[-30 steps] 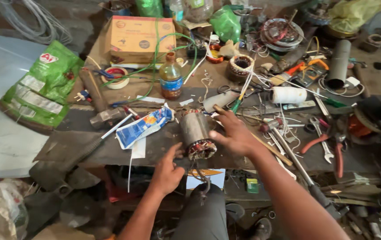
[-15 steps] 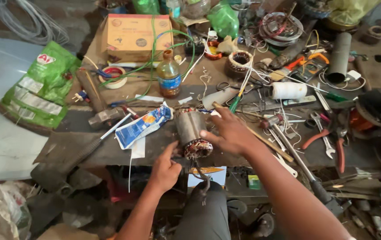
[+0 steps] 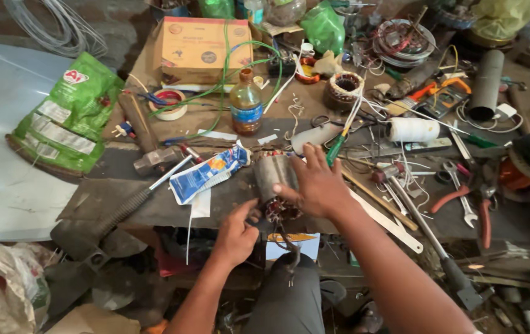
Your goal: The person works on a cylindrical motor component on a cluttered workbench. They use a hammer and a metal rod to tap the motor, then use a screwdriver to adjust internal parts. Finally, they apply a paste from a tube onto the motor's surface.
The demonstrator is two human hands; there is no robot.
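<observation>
Cluttered workbench: tools, wires; concrete floor left.

A dark, cluttered workbench carries everything. At its twelve o'clock edge sits a cardboard box; just below it stands a brown bottle. At nine o'clock lie a hammer and a roll of tape — a blue-and-white packet lies nearer the centre. Towards three o'clock: a spool of white string, a wrench, red-handled pliers.
</observation>
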